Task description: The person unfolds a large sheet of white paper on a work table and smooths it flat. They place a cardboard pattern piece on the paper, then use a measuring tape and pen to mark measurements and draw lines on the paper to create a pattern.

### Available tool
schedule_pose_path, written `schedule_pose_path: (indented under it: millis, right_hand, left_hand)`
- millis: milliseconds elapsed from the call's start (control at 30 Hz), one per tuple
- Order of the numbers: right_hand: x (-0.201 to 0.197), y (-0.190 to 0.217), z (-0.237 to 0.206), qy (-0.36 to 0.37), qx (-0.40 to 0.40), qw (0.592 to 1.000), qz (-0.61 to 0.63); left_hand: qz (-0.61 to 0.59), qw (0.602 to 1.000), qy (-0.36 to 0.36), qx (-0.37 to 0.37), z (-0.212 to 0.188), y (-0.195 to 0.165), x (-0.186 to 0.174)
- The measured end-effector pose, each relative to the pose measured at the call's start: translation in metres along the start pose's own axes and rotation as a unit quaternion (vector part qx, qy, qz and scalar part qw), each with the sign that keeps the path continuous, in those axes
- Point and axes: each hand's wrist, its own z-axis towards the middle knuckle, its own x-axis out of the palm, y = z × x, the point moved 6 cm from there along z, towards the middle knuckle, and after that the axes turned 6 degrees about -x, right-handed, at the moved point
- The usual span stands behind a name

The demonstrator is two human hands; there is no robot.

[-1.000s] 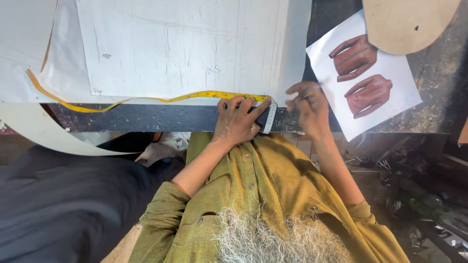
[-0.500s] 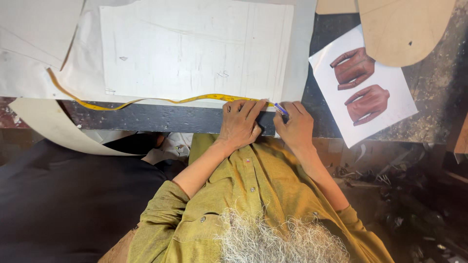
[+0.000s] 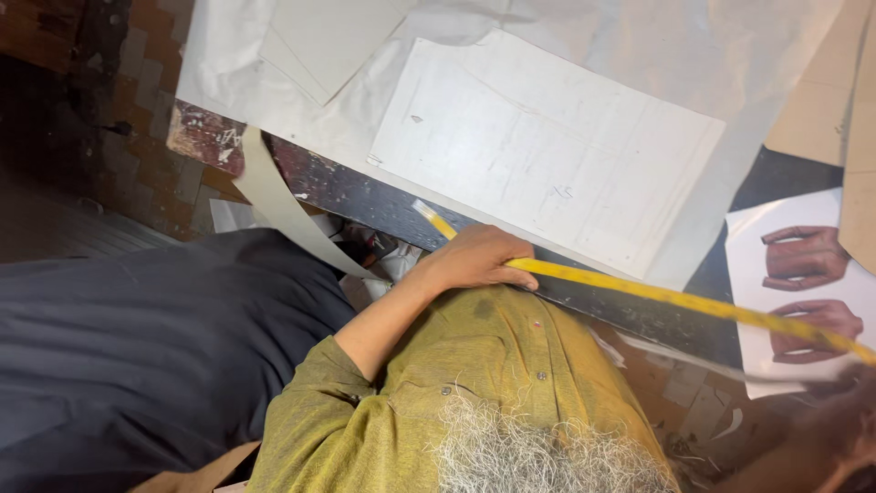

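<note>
Where left hand (image 3: pixel 474 260) grips, tape measure (image 3: pixel 675 298) stretches rightward

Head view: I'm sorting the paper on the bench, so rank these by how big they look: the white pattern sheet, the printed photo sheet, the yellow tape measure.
1. Pattern sheet, clearly the largest.
2. Photo sheet, partly cut off at the frame edge, so its full size is unsure.
3. Tape measure, long but very thin, held by the left hand.

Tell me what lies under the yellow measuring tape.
The yellow measuring tape runs taut from the left hand over the dark table edge, then across the printed sheet of brown shoes. Its far end and the right hand are blurred at the frame corner.
</note>
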Motion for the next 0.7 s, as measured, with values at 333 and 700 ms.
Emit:
schedule_pose_path:
  millis: [333,700]
  right_hand:
    - [0.054,0.270,-0.118,0.247,-0.262,0.899,0.250]
    - [0.051,0.226,-0.051,0.042,-0.243,0.878,0.411]
  left_hand:
    - [-0.082,0.992,-0.047,0.087,-0.016,-0.008,-0.017]
    - [-0.155,0.977,-0.142,-0.028,-0.062,0.082,-0.021]
